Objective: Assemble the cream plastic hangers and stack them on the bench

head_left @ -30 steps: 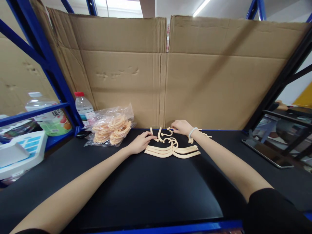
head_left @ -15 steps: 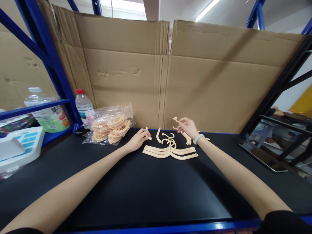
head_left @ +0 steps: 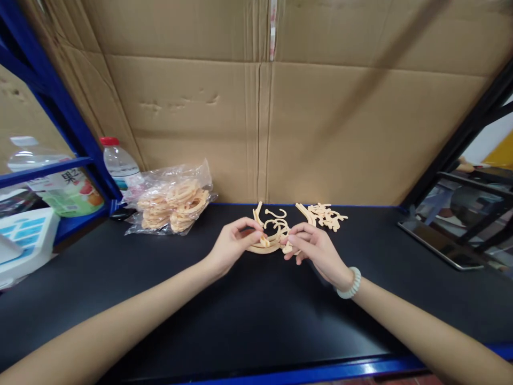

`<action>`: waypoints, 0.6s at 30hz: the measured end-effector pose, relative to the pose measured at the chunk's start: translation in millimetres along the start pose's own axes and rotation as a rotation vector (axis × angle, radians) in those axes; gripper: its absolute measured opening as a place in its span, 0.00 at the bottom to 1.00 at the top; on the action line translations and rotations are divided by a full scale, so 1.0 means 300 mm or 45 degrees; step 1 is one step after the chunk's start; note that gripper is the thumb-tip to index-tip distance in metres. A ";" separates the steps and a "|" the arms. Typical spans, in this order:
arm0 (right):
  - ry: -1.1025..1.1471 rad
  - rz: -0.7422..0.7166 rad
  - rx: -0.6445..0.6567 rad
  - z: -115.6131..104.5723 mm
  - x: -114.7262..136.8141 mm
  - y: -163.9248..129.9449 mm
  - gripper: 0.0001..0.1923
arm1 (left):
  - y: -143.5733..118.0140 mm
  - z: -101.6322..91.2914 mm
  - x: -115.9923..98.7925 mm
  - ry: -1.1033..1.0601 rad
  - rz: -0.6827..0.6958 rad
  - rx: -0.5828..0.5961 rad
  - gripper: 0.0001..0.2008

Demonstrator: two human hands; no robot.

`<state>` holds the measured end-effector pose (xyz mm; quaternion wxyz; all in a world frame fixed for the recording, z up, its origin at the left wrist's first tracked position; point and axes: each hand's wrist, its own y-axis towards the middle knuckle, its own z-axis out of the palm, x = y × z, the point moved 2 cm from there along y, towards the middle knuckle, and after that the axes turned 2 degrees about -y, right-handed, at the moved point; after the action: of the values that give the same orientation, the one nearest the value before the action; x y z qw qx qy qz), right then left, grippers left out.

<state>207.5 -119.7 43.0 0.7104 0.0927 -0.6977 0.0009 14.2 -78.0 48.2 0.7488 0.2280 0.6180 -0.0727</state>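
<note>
My left hand [head_left: 236,241] pinches a small cream plastic piece [head_left: 265,242] between thumb and fingertips. Just to its right, my right hand [head_left: 316,248] is closed on another cream piece [head_left: 287,248], and the two pieces are a short gap apart. Beneath and behind my fingers lie curved cream strips [head_left: 262,249], partly hidden by both hands. Several thin hook-shaped pieces [head_left: 276,215] rest just beyond them. Farther right sits a bundle of curved strips [head_left: 305,214] beside a pile of small knobbed pieces [head_left: 327,216].
A clear bag of cream rings [head_left: 180,206] lies at the back left, with a red-capped bottle [head_left: 120,166] behind it. Cardboard [head_left: 340,123] walls off the back. A dark flat tablet-like panel [head_left: 436,246] lies at right; a white-and-blue box [head_left: 28,240] stands at far left.
Both hands have come together over the middle strips, toward me, each with a small piece. The right hand has left the back, uncovering the knobbed pile. The view has tilted down.
</note>
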 end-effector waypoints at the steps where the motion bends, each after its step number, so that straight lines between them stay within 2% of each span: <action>1: -0.003 0.016 0.006 -0.002 -0.009 -0.003 0.17 | -0.013 0.020 0.018 0.011 -0.019 0.044 0.10; 4: 0.023 0.020 0.005 -0.013 -0.020 -0.010 0.16 | -0.042 0.058 0.064 0.072 -0.047 0.147 0.11; 6: 0.045 -0.006 0.012 -0.017 -0.018 -0.015 0.16 | -0.051 0.070 0.079 0.019 -0.058 0.151 0.15; 10: 0.070 -0.006 0.070 -0.003 -0.025 -0.022 0.18 | -0.059 0.075 0.090 -0.178 -0.117 0.020 0.21; 15: 0.106 -0.017 0.032 0.013 -0.057 -0.024 0.23 | -0.070 0.070 0.096 -0.096 -0.058 -0.154 0.20; 18: 0.162 -0.008 -0.024 0.006 -0.074 -0.019 0.24 | -0.078 0.067 0.098 -0.035 0.037 -0.216 0.15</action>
<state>205.8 -122.6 20.1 0.7542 0.0879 -0.6508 -0.0019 29.7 -102.4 16.7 0.7747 0.1718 0.6084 -0.0121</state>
